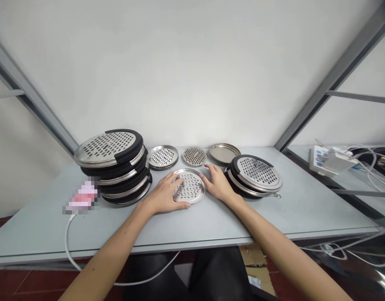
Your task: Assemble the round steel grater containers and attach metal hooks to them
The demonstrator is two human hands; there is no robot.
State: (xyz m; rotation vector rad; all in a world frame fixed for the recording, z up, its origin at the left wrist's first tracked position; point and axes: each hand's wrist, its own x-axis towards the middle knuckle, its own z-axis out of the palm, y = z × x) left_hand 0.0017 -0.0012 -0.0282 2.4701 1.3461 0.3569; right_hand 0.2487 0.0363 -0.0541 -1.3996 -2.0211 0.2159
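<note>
Lying flat near the middle of the grey desk (217,225), a round metal grater disc (190,187) sits between the person's two hands. The left hand (163,195) is spread wide over the disc's left side, thumb toward the front edge and fingers reaching across the rim. The right hand (218,182) is loosely parted at the right rim, its thumb close to the edge; whether either hand presses on the metal cannot be told.

Behind the disc stand, from left to right, a small pile of grater discs (162,157), a coarse-toothed disc (194,156) and a shallow round metal lid (224,153). A tall stack of black-rimmed graters (117,170) rises to the left, and a lower stack (257,174) stands just beside the right hand. A pixelated object (82,196) with a white cable (68,234) lies before the tall stack.
</note>
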